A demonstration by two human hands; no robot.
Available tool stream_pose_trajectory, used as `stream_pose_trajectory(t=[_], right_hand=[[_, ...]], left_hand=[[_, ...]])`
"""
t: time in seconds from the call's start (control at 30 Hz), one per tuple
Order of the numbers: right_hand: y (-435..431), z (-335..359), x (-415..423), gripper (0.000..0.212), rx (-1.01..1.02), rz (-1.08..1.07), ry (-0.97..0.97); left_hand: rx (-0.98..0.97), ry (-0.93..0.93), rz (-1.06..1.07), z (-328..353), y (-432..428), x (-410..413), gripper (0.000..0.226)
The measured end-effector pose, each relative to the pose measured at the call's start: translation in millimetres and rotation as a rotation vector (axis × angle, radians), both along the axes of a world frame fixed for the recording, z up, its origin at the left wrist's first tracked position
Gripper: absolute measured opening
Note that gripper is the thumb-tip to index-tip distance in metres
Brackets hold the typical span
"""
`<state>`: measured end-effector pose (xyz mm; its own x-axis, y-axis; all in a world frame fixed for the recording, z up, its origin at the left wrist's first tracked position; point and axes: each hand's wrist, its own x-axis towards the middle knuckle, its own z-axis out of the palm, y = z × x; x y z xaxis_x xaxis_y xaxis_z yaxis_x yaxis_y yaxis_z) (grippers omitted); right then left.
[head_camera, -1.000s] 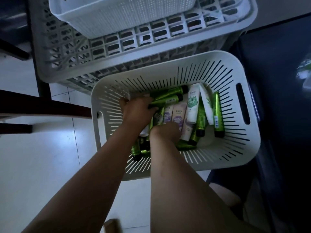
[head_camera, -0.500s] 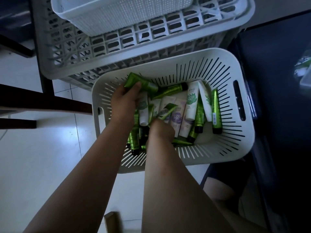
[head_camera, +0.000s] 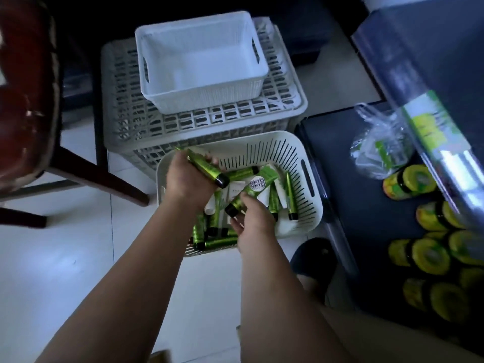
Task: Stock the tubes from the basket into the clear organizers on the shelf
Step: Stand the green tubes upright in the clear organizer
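Note:
A white slotted basket point(head_camera: 306, 179) sits on the floor and holds several green and white tubes point(head_camera: 289, 195). Above its left side my left hand point(head_camera: 187, 179) grips a green tube with a black cap point(head_camera: 207, 169), cap pointing down to the right. My right hand point(head_camera: 251, 221) holds a second green tube point(head_camera: 252, 189) near its black cap, with the barcode side facing up. Both tubes are raised above the pile. A dark shelf point(head_camera: 353, 166) stands to the right.
A large grey lattice crate point(head_camera: 125, 121) stands behind the basket with an empty white bin point(head_camera: 199, 93) on top. Yellow-green lidded jars point(head_camera: 429, 255) and a clear plastic bag point(head_camera: 379, 142) lie on the shelf. A dark red chair point(head_camera: 28, 95) stands at left.
Both hands have lifted out of the pile, each with a green tube. The view has pulled back and tilted, so the shelf and jars at right now show.

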<state>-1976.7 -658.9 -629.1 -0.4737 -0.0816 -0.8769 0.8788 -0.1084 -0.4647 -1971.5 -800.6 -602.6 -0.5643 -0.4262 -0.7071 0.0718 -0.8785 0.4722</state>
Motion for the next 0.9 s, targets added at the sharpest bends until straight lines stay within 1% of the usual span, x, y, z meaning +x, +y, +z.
stream_pose_trajectory(t=[0.07, 0.1, 0.13, 0.2, 0.3, 0.37, 0.47, 0.53, 0.6, 0.67, 0.77, 0.83, 0.9], right_hand=[[14, 15, -2, 0.007, -0.004, 0.075, 0.076], [22, 22, -4, 0.007, -0.001, 0.132, 0.131], [31, 29, -8, 0.007, 0.012, 0.198, 0.190], [49, 47, -14, 0.009, 0.047, 0.278, 0.301], [75, 75, -24, 0.010, 0.027, 0.303, 0.409], [90, 98, -28, 0.010, 0.006, 0.293, 0.458], [107, 133, -29, 0.012, -0.029, 0.290, 0.555], [114, 155, -30, 0.014, -0.055, 0.266, 0.613], [121, 175, -32, 0.012, -0.083, 0.210, 0.661], [127, 195, -33, 0.013, -0.125, 0.156, 0.708], [132, 227, -33, 0.014, -0.246, -0.008, 0.727], [135, 246, -33, 0.014, -0.331, -0.098, 0.728], [140, 260, -30, 0.017, -0.403, -0.143, 0.728]], left_hand=[[-0.123, -0.015, -0.114, 14, 2, 2, 0.016], [-0.198, -0.016, -0.188, 20, 5, 3, 0.017], [-0.270, -0.033, -0.235, 26, 7, 5, 0.024], [-0.348, -0.010, -0.306, 40, 14, 9, 0.026], [-0.374, 0.042, -0.356, 67, 28, 11, 0.019], [-0.379, 0.101, -0.405, 86, 39, 11, 0.018], [-0.440, 0.179, -0.495, 116, 59, 5, 0.013], [-0.466, 0.222, -0.516, 135, 71, 1, 0.011], [-0.482, 0.278, -0.539, 151, 82, -3, 0.013], [-0.466, 0.321, -0.552, 169, 92, -7, 0.022], [-0.349, 0.369, -0.560, 198, 108, -13, 0.039], [-0.322, 0.427, -0.581, 216, 116, -17, 0.038], [-0.319, 0.508, -0.612, 232, 124, -20, 0.032]])
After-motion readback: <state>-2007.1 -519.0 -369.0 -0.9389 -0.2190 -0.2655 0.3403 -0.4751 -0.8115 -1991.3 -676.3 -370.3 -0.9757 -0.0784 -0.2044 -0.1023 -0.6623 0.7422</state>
